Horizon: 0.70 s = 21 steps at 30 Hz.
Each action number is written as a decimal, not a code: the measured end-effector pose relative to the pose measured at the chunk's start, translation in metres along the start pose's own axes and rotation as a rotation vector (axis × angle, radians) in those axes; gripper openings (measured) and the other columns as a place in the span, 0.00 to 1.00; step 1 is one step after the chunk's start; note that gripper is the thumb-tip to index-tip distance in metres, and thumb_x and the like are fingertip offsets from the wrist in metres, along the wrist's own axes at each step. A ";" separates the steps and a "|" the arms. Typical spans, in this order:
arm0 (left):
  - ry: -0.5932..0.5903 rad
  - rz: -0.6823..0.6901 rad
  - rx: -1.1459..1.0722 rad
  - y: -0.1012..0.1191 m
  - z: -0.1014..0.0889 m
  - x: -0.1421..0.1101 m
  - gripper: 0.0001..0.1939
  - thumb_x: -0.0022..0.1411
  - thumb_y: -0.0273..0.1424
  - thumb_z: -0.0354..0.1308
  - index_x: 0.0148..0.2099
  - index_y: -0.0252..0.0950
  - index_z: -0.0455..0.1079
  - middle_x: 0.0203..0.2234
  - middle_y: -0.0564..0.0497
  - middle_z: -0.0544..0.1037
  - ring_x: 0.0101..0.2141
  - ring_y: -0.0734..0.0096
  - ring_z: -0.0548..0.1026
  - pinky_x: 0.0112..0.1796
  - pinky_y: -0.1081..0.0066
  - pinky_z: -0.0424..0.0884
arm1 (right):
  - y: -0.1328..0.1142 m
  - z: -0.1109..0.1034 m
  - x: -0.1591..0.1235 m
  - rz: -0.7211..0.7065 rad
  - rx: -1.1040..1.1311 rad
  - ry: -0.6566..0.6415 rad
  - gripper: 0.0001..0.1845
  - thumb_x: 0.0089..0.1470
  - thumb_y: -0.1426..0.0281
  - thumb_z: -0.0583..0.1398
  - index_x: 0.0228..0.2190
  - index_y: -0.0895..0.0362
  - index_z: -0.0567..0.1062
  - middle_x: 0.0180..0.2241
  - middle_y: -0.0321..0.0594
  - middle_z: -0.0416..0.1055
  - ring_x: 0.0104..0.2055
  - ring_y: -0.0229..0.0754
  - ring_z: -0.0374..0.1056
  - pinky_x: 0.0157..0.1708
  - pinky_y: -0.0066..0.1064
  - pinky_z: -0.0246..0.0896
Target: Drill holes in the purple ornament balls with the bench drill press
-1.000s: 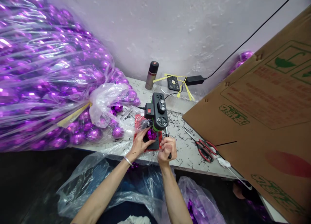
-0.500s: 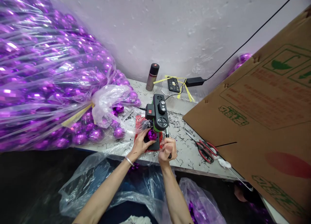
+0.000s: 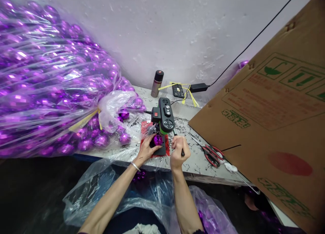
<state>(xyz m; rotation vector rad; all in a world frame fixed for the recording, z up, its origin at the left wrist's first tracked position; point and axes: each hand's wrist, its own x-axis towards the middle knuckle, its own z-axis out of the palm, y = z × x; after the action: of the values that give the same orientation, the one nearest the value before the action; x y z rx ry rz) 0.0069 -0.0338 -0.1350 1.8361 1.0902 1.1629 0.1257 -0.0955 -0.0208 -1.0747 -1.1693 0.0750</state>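
My left hand (image 3: 145,150), with a silver bangle at its wrist, steadies a shiny purple ball (image 3: 157,140) between thumb and fingers. That ball sits beneath the head of a small black and green bench press (image 3: 166,116), over its dark base plate (image 3: 159,151). To the right, my right hand (image 3: 179,152) is wrapped round the black grip of the press's lever handle (image 3: 182,153). A red sheet (image 3: 167,146) lies under the base. Whatever the press head touches on the ball is too small to make out.
A big clear bag of purple balls (image 3: 56,91) fills the left side. Red-handled scissors (image 3: 212,155) lie on the littered table beside a large cardboard box (image 3: 269,125). Behind the press are a spray can (image 3: 157,83), a phone-like black object (image 3: 178,90) and a power adapter (image 3: 198,87).
My right hand has moved a little right and up with the lever handle, away from the base. My left hand stays on the ball. The whole view has shifted slightly.
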 end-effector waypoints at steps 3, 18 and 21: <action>0.017 0.036 0.042 0.008 -0.010 -0.020 0.30 0.63 0.37 0.66 0.64 0.39 0.65 0.57 0.40 0.77 0.58 0.53 0.76 0.58 0.52 0.72 | -0.021 -0.003 0.019 0.047 -0.009 -0.056 0.22 0.69 0.67 0.52 0.21 0.53 0.62 0.22 0.32 0.61 0.27 0.36 0.62 0.29 0.31 0.57; 0.187 -0.017 0.554 0.017 -0.100 0.024 0.18 0.68 0.25 0.47 0.55 0.35 0.74 0.52 0.37 0.78 0.57 0.50 0.74 0.59 0.49 0.69 | -0.009 -0.006 0.002 -0.037 0.009 -0.054 0.22 0.67 0.71 0.53 0.20 0.54 0.64 0.23 0.35 0.66 0.28 0.38 0.65 0.29 0.31 0.57; 0.218 -0.279 0.729 0.005 -0.118 0.094 0.15 0.64 0.22 0.48 0.48 0.27 0.73 0.44 0.28 0.79 0.49 0.42 0.77 0.53 0.46 0.70 | -0.009 -0.006 0.001 -0.046 -0.001 -0.063 0.22 0.68 0.71 0.53 0.20 0.54 0.64 0.24 0.35 0.67 0.28 0.37 0.65 0.29 0.31 0.56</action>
<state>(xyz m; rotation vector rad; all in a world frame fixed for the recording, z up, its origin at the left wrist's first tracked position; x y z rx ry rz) -0.0780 0.0635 -0.0564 1.9964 2.0229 0.8678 0.1270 -0.1039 -0.0130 -1.0520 -1.2498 0.0731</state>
